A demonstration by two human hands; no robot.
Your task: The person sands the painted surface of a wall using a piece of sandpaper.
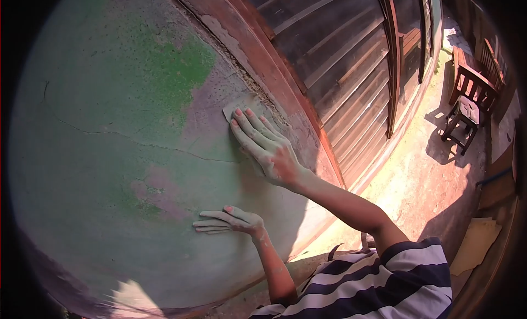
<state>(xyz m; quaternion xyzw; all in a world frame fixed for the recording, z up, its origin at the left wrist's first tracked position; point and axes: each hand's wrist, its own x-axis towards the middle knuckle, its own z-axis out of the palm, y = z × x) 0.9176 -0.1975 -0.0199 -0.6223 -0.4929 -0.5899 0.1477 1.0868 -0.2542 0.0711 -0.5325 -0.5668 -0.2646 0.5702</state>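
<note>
Pale dust covers both of my hands. My right hand (pixel 264 146) presses a small light sheet (pixel 229 111) flat against the green wall (pixel 110 171), beside the cracked edge of the window frame. Only the sheet's corner shows past my fingertips. Lower down, my left hand (pixel 229 220) is by the wall with its fingers stretched out and nothing in it. A bright green patch (pixel 178 72) and bare purplish areas mark the wall, and a thin crack runs across it.
A louvred window (pixel 346 61) with a reddish wooden frame (pixel 291 88) adjoins the wall. Along the sunlit path (pixel 395 198) stand a wooden bench (pixel 475 80) and a small stool (pixel 466 113). A yellowish sheet (pixel 475 245) lies at the lower right.
</note>
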